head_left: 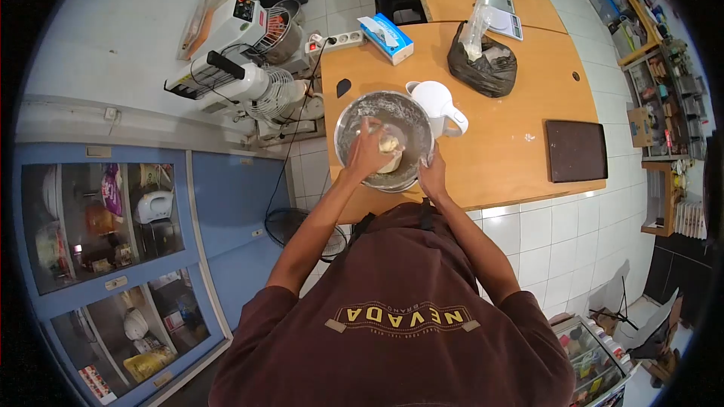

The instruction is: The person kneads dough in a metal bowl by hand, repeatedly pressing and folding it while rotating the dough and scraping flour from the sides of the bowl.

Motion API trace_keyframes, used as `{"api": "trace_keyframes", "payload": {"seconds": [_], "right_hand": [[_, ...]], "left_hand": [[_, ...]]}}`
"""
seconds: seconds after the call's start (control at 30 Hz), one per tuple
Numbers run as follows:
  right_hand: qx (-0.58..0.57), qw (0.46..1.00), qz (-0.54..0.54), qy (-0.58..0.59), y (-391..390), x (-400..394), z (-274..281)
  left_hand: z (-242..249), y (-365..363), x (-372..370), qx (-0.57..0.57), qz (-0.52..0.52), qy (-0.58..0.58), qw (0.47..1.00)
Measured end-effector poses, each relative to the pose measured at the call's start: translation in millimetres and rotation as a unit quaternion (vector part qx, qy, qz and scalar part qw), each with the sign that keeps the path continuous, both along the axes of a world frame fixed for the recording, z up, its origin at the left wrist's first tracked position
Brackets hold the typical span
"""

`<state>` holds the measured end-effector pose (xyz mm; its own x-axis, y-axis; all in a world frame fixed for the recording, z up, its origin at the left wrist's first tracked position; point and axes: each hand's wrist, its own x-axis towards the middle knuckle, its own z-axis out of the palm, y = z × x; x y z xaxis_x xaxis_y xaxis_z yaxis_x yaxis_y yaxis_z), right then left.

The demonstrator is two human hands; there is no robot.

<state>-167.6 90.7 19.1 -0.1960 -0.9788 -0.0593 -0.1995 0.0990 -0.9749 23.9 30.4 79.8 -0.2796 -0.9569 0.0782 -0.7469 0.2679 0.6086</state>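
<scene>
A steel mixing bowl (pixel 345 124), its inner wall dusted with flour, stands at the table's near left edge. Inside it lies a pale lump of dough (pixel 389 145). My left hand (pixel 367 151) reaches down into the bowl, with fingers and thumb curled around the dough; some fingertips are hidden. At the bowl's right side, my right hand (pixel 432 175) grips the rim. A white electric kettle (pixel 433 98) stands just behind the bowl on the right, its handle facing right.
On the wooden table (pixel 483 158) are a black plastic bag (pixel 483 71), a blue-and-white box (pixel 388 38), kitchen scales (pixel 504 22) and a dark baking tray (pixel 577 151). A power strip (pixel 343 41) lies by the left edge. Mixers (pixel 234 19) stand left; a blue cabinet (pixel 188 203) lines the wall.
</scene>
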Motion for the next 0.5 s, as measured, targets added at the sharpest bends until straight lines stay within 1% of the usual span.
{"api": "trace_keyframes", "payload": {"seconds": [0.03,0.13,0.23,0.33,0.37,0.5], "right_hand": [[-0.008,1.000,0.003,-0.003,1,1,-1],[-0.024,1.000,0.010,0.002,4,0,3],[-0.014,1.000,0.002,0.018,3,2,1],[0.003,1.000,0.005,0.021,3,1,-2],[0.005,1.000,0.007,0.021,3,0,-1],[-0.006,1.000,0.018,0.003,4,0,14]], "left_hand": [[4,-2,3,0.049,-0.039,-0.035,0.997],[1,1,4,0.004,-0.099,-0.157,0.983],[-16,-1,0,-0.106,-0.141,-0.120,0.977],[-34,2,-13,-0.037,-0.175,-0.040,0.983],[-39,5,-17,-0.037,-0.158,-0.048,0.986],[-29,17,-27,-0.040,-0.098,-0.097,0.990]]}}
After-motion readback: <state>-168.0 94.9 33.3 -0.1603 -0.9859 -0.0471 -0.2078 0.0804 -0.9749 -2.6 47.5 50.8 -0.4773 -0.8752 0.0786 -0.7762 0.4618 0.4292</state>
